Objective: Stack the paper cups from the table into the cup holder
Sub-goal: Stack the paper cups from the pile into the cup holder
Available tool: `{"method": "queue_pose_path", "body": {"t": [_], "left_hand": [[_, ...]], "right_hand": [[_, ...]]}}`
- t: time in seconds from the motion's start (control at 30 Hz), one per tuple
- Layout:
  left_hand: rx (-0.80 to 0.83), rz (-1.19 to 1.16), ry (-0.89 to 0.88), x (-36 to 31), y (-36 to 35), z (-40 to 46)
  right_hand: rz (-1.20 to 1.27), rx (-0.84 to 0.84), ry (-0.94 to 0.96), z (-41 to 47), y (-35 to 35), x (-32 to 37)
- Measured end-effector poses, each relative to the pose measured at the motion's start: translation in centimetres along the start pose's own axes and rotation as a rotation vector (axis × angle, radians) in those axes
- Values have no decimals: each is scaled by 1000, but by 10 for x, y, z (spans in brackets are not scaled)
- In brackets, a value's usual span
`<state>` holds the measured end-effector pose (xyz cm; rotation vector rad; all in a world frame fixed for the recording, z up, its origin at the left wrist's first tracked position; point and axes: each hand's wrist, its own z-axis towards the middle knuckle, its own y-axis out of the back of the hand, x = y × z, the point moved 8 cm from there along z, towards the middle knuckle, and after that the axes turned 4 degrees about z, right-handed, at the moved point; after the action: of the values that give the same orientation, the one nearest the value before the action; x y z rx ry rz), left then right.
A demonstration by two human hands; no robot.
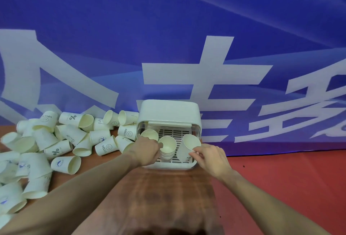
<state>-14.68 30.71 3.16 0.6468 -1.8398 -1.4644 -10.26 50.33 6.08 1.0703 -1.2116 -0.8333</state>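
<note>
Cream paper cups, tapered with rolled rims, lie in a loose heap on their sides across the left of a brown wood-grain table; legible prints on them read "HELLO" with a smiley face and a bold "%", others carry a small blue emblem too blurred to read. White plastic cup holder, boxy with rounded corners and a domed lid swung back, stands at the table's far edge against a blue banner bearing large white characters, only partly in view. Inside, a slotted grey grate forms the floor, with a nested cup stack upright at its centre and a second cup upright at the left. Left hand closed around the stack's left side, thumb at the rim. Right hand pinches the rim of a tilted single cup at the holder's right front. Red floor lies to the right
</note>
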Motion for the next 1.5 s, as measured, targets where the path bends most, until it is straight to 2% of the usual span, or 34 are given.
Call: {"method": "queue_pose_path", "body": {"t": [0.3,0.47,0.8,0.87,1.03,1.2,1.27,1.4,1.5], "left_hand": [[-59,-15,90,25,10,-39],[-40,-51,164,49,2,-63],[80,-65,263,97,-22,-103],[106,-60,265,100,-28,-104],[146,-54,239,93,-39,-97],[170,-116,238,88,-45,-90],[173,-153,237,85,-46,-88],[121,-151,159,69,-41,-79],[109,-349,206,57,-44,-68]], "right_hand": [[-112,-196,244,10,23,57],[-184,-177,275,24,12,80],[-296,-10,149,39,-34,85],[-308,70,108,42,-45,81],[-248,224,-23,46,-72,68],[-180,297,-68,47,-85,61],[-158,295,-69,47,-84,58],[-50,173,-134,44,-68,50],[111,168,-269,42,-68,32]]}}
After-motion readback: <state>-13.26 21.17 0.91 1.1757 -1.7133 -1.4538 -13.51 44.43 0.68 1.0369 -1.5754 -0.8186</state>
